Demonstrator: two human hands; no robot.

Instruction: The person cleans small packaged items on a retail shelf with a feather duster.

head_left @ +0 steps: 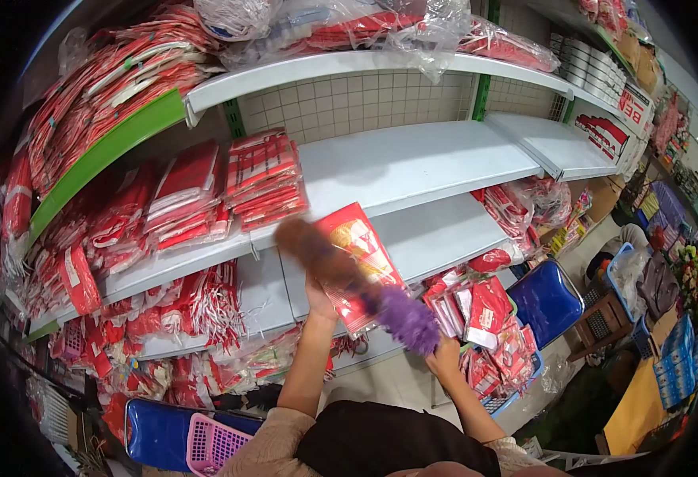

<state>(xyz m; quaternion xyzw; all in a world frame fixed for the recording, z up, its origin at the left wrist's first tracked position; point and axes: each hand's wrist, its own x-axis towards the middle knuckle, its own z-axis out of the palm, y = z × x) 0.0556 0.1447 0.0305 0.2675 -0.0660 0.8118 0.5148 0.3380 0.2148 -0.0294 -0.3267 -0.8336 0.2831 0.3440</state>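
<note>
My left hand (320, 300) is closed on a flat red packet (363, 258) with a yellow and white picture, held up in front of the shelves. My right hand (444, 358) is wrapped round the end of a fluffy duster (408, 319), purple near the hand and brown, blurred by motion, towards its far end. The duster crosses over the front of the packet and covers part of it. Behind them lies a white shelf (420, 163), with stacks of red bagged goods (263, 179) at its left.
Clear plastic bags (428, 36) rest on the top shelf. At the right are a blue chair (546, 302), a basket of red packets (512, 362) and a white carton (603, 135). A pink basket (210, 444) is at the lower left. Part of a person (633, 237) shows at the far right.
</note>
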